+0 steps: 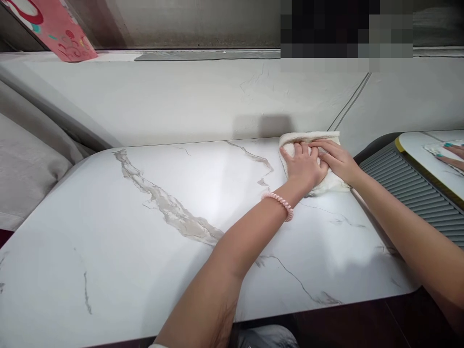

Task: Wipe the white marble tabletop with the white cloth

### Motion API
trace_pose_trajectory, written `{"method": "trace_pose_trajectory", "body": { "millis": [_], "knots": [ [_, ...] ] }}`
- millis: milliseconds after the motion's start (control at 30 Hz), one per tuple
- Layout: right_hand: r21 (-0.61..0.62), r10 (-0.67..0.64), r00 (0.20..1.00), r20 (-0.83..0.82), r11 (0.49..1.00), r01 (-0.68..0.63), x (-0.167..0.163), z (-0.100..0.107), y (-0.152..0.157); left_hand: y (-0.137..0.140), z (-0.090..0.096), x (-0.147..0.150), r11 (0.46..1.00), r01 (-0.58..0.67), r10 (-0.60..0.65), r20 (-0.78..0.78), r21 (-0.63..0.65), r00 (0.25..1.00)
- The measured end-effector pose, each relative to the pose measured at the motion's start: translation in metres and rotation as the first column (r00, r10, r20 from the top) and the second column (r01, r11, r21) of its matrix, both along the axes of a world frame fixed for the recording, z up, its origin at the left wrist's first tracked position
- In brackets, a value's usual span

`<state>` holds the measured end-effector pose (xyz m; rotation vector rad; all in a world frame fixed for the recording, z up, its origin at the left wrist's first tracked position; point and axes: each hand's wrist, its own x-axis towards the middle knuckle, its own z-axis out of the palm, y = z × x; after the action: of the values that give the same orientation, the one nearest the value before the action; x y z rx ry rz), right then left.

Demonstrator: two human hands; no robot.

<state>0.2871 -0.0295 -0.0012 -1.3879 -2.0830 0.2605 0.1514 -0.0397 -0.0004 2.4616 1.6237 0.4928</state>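
A folded white cloth [329,183] lies at the back right of the white marbled tabletop [119,270], against the wall. My left hand [302,164] presses flat on the cloth with its fingers spread. A pink coiled band circles that wrist. Beside it, my right hand [339,162] rests on the cloth's right part, its fingers stretched out and reaching over towards the left hand's fingers. The two hands touch or overlap. Part of the cloth is hidden under them, and its back edge is folded up by the wall.
At the right, beyond a gap, stands a grey ribbed surface [409,179] beside another white tabletop [431,150]. Another person's fingers [453,152] with teal nails rest there. A pink patterned packet [68,41] leans on the ledge. Grey fabric [29,154] borders the left side.
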Motion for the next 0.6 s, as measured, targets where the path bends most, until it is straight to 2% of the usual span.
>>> {"method": "trace_pose_trajectory", "body": {
  "millis": [167,433,600],
  "knots": [
    [-0.017,-0.027,0.999,0.033,0.999,0.027,0.007,0.004,-0.035,-0.029,0.003,0.004,0.999,0.045,-0.045,-0.009,-0.007,0.999],
    [-0.068,-0.179,0.978,0.104,0.980,0.186,0.034,-0.001,-0.130,-0.105,0.001,0.021,0.980,0.196,-0.195,-0.045,0.019,0.980],
    [-0.034,-0.236,0.960,0.151,0.969,0.243,0.025,-0.003,-0.175,-0.140,0.004,0.012,0.961,0.275,-0.273,-0.074,0.015,0.959]
  ]
}}
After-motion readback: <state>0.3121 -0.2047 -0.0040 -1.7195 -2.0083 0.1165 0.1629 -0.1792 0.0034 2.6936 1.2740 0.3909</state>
